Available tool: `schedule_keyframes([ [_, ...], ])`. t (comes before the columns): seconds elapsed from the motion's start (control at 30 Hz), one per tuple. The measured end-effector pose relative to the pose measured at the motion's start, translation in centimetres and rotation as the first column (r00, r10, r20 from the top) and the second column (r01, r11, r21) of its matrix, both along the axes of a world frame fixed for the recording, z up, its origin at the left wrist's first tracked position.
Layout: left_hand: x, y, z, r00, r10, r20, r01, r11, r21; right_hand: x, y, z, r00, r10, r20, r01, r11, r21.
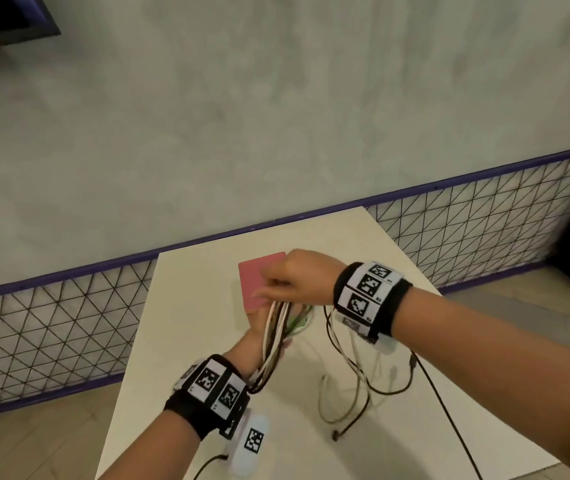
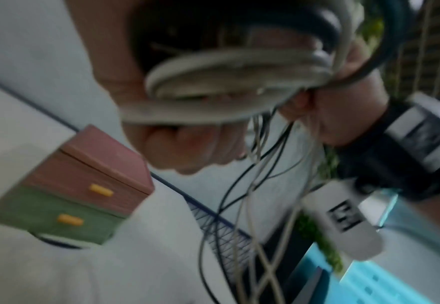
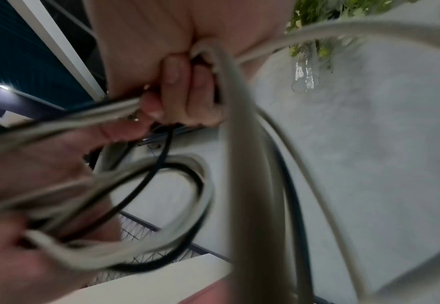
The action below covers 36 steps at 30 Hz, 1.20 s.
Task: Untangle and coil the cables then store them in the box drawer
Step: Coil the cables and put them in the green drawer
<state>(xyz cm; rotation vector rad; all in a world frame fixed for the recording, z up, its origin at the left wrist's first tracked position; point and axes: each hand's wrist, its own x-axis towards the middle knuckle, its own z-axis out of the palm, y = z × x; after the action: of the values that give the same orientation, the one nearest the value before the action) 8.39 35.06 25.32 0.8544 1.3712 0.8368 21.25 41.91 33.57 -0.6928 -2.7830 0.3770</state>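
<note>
A coil of white and black cables [image 1: 274, 336] is wound around my left hand [image 1: 256, 332], which grips it above the white table [image 1: 186, 306]. My right hand [image 1: 288, 280] pinches the strands at the coil's top. In the left wrist view the blurred coil [image 2: 226, 82] loops over my left fingers [image 2: 187, 148]. The right wrist view has my right fingers [image 3: 187, 94] curled round the white and black strands [image 3: 177, 205]. Loose cable ends [image 1: 356, 379] trail from my hands onto the table at the right. Behind my hands stands the box [image 1: 259, 275]; its pink and green drawers [image 2: 83, 189] are closed.
The small table stands against a grey wall, with a black wire-mesh fence [image 1: 51, 323] on a purple frame behind it on both sides. A black lead [image 1: 450, 420] runs off the table's right front. Another black plug end [image 1: 212, 460] lies near the front left.
</note>
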Motion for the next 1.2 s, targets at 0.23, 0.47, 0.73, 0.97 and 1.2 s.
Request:
schedule_keyframes([
  [0.23,-0.5,-2.0,1.2,0.934,-0.171,0.314,0.211,0.973,-0.098,-1.9,1.8,-2.3,0.991,-0.129,-0.032,0.128,0.992,-0.012],
  [0.47,-1.4,-2.9,1.3,0.977,-0.149,0.153,0.163,0.984,-0.079,-1.2,1.9,-4.5,0.991,-0.111,0.074,0.131,0.917,-0.376],
  [0.73,-1.4,-2.7,0.4,0.977,0.02,0.211,-0.026,0.999,0.027,0.3,1.8,-4.3,0.957,-0.252,-0.142,0.0,0.492,-0.871],
  [0.97,-0.7,-0.9,-0.4,0.978,0.06,0.2,-0.082,0.991,0.104,-1.6,0.0,-1.3,0.834,-0.457,-0.309,-0.291,0.111,-0.95],
  [1.2,0.3,0.4,0.8,0.951,0.014,-0.307,0.081,0.953,0.293,-3.0,-0.4,-1.8,0.575,-0.732,-0.367,-0.035,0.426,-0.904],
])
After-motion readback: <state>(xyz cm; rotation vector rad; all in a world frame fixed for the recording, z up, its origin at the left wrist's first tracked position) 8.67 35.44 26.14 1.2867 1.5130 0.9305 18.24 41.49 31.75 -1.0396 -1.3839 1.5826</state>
